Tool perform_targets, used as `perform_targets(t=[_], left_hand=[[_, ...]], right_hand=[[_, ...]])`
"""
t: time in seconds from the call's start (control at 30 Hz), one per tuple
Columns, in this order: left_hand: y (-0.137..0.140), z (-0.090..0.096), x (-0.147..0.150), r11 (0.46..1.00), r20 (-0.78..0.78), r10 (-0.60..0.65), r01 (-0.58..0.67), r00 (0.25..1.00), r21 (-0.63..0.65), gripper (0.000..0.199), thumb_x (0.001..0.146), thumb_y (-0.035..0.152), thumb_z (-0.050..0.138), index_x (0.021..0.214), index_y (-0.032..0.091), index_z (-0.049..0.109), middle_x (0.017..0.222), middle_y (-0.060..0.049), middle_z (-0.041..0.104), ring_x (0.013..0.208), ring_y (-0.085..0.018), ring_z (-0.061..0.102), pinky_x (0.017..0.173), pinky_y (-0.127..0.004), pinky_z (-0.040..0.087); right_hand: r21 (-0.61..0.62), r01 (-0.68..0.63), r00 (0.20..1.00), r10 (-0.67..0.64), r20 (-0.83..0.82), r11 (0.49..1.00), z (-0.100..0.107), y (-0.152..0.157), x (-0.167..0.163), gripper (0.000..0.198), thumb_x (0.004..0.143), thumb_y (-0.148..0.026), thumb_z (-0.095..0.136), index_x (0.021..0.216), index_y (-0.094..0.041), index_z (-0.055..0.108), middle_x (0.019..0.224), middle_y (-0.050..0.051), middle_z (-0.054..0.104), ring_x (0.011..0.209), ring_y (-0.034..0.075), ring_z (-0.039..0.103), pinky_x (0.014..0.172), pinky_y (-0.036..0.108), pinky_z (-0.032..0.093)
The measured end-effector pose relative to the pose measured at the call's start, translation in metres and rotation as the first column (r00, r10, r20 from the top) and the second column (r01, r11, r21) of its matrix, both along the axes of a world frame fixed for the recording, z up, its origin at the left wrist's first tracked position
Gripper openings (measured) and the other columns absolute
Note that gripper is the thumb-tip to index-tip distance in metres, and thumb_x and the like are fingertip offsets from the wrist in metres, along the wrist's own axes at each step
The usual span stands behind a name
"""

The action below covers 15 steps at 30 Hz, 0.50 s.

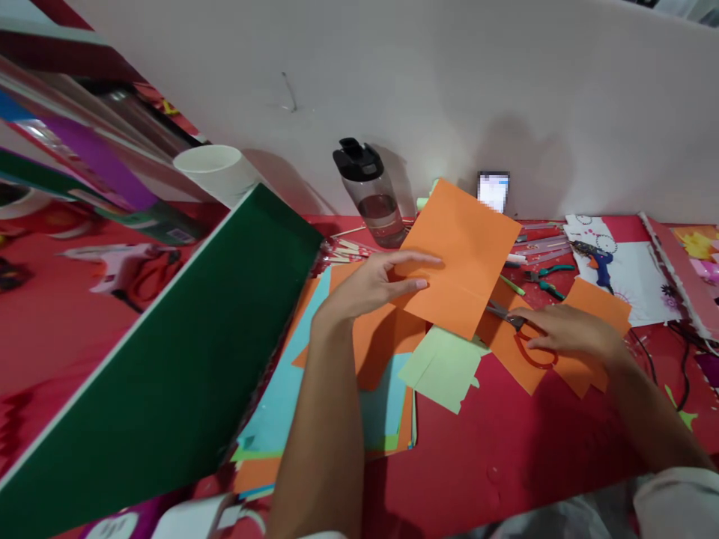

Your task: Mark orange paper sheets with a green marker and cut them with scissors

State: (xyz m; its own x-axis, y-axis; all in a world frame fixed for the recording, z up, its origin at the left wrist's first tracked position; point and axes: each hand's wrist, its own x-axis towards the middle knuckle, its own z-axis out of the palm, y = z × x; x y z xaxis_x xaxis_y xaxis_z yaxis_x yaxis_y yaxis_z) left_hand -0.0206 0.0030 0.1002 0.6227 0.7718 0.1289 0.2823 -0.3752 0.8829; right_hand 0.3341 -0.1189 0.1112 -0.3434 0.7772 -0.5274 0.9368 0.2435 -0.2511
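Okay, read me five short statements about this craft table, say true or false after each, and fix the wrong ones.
1. The left hand holds an orange sheet. True.
2. The red-handled scissors are in the left hand. False: they are in the right hand.
3. The bottle by the wall has a white lid. False: its lid is black.
4. A large dark green panel is left of the left hand. True.
5. Teal-handled pliers lie beyond the right hand. True.
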Motion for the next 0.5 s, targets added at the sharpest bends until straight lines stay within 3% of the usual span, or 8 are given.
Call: perform_targets(t=[0.1,0.23,0.5], left_hand=[[0.000,-0.005,0.012,1.000,0.042,0.028,-0.028,0.999,-0.006,0.042,0.091,0.054,0.078,0.123,0.027,0.079,0.135,-0.010,0.076,0.129,-0.029,0.069,0.104,-0.039,0.061],[-0.002,-0.012,0.022,0.992,0.091,0.118,-0.115,0.989,-0.047,0.044,0.089,0.054,0.080,0.122,0.025,0.079,0.137,-0.010,0.076,0.127,-0.028,0.071,0.101,-0.037,0.064],[0.000,-0.026,0.028,0.983,0.080,0.186,-0.186,0.979,-0.010,0.048,0.089,0.057,0.080,0.124,0.024,0.079,0.136,-0.011,0.076,0.126,-0.029,0.071,0.107,-0.040,0.062]], right_hand=[[0.070,-0.002,0.994,-0.006,0.113,0.998,0.000,-0.010,-0.015,0.046,0.100,-0.027,0.059,0.146,-0.027,0.057,0.104,0.010,0.075,0.094,0.029,0.070,0.074,0.033,0.042],[0.070,-0.017,0.955,-0.004,0.296,0.997,-0.001,-0.003,-0.031,0.055,0.098,-0.028,0.067,0.151,-0.022,0.052,0.120,0.019,0.072,0.103,0.035,0.071,0.076,0.036,0.043],[0.031,0.014,0.955,-0.022,0.296,0.999,-0.018,0.008,-0.028,0.041,0.099,-0.030,0.059,0.138,-0.017,0.059,0.127,0.024,0.071,0.106,0.037,0.072,0.076,0.038,0.045]])
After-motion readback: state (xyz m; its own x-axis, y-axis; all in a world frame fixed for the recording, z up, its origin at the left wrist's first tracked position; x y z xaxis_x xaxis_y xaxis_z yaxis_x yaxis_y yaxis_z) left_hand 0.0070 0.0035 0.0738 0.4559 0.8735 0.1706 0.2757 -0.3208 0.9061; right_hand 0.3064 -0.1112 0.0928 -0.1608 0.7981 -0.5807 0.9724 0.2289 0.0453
